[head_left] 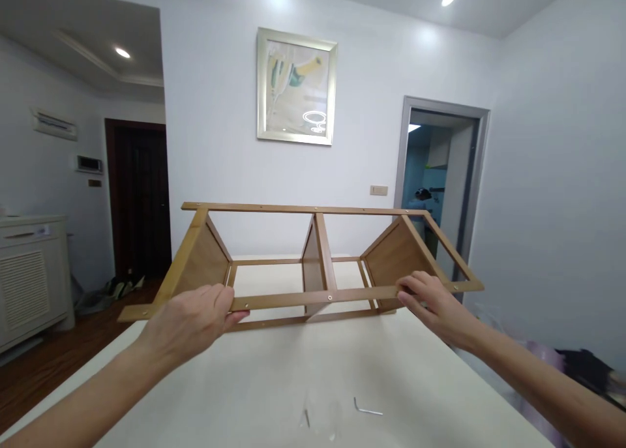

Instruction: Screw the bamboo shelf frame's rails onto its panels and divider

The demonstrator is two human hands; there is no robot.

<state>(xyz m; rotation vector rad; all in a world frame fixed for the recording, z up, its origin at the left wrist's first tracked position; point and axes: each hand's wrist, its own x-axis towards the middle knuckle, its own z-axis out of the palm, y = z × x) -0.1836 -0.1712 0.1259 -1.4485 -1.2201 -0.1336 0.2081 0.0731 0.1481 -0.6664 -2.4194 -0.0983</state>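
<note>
In the head view, a three-panel wooden shelf frame (319,246) is lying on its side, seemingly resting on the white table (254,389) in front of the person. The left hand (190,314) is wrapping around the near upper rail (288,300) towards its left end, fingers curling closely over the wood with a digit showing underneath. The right hand (425,299) is closing on the same rail near the right panel (398,259), fingertips bending over its edge. Nearer the person, an L-shaped hex key (368,409) is lying beside a small slim metal piece (307,418), possibly a screw.

The frame is looking stiff and bulky but probably moderate in weight, its smooth finish perhaps sliding a little under dry fingers. The slim rails are offering the best hold, taken wide apart and close to the panel joints; gripping mid-span would likely be straining the screwed connections more.
</note>
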